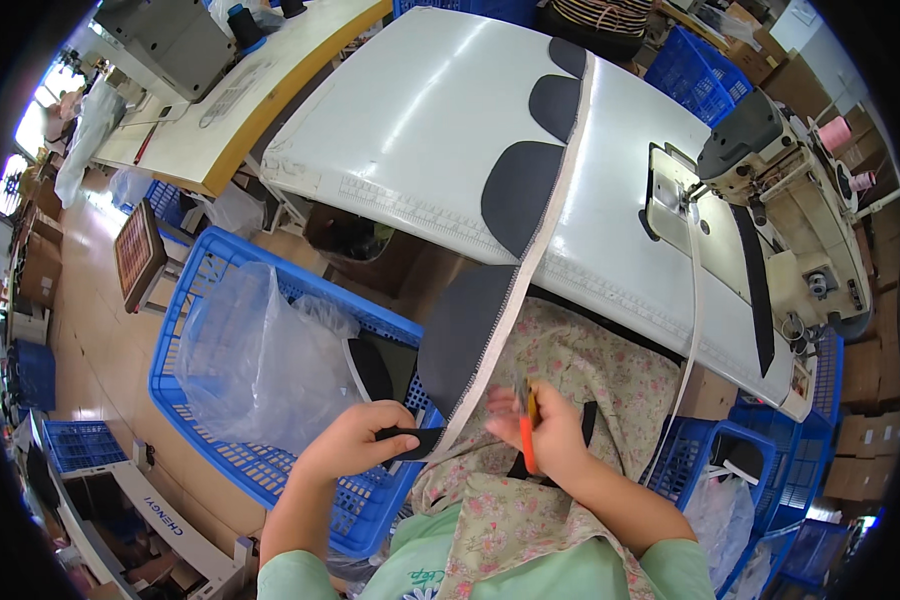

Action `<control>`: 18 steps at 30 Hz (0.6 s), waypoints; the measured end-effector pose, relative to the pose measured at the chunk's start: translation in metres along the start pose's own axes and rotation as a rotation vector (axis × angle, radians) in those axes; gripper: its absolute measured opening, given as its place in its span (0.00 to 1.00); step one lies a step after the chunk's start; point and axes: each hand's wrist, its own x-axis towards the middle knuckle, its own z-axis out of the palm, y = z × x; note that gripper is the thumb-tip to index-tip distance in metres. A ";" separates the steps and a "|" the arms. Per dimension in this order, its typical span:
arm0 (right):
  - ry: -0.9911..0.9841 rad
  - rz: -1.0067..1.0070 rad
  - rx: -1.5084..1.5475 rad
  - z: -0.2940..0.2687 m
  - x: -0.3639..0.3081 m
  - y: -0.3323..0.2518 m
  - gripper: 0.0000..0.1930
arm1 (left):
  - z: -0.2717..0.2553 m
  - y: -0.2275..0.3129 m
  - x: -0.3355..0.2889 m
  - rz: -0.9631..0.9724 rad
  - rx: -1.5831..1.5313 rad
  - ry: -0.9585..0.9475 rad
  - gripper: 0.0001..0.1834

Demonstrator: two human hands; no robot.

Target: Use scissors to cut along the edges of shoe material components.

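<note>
A long cream tape [545,222] with several dark grey half-round fabric pieces [468,325] joined along its left side runs from the table's far edge down to my lap. My left hand [360,440] is closed, pinching the dark piece [420,442] at the near end of this strip between thumb and fingers. Just right of the tape, my right hand [555,430] is wrapped round orange-handled scissors [527,440], blades pointing away from me. Some of its fingers are blurred. The scissors look apart from the tape. A floral apron [590,350] covers my lap below.
The white sewing table [400,130] carries a sewing machine [795,210] at the right, with a narrow white tape [692,290] hanging off the front edge. A blue basket [185,300] holding a clear plastic bag [260,360] stands at my left. Another blue basket [685,450] stands right.
</note>
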 end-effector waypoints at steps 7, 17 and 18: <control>0.110 -0.069 0.441 0.026 0.026 -0.020 0.13 | 0.010 -0.004 0.012 -0.132 0.009 0.209 0.13; -0.276 -0.177 -0.230 -0.033 -0.009 -0.014 0.18 | 0.024 0.000 0.031 -0.214 0.145 0.550 0.14; -0.349 -0.072 -0.286 -0.040 -0.019 -0.014 0.20 | 0.024 0.002 0.030 -0.220 0.143 0.555 0.14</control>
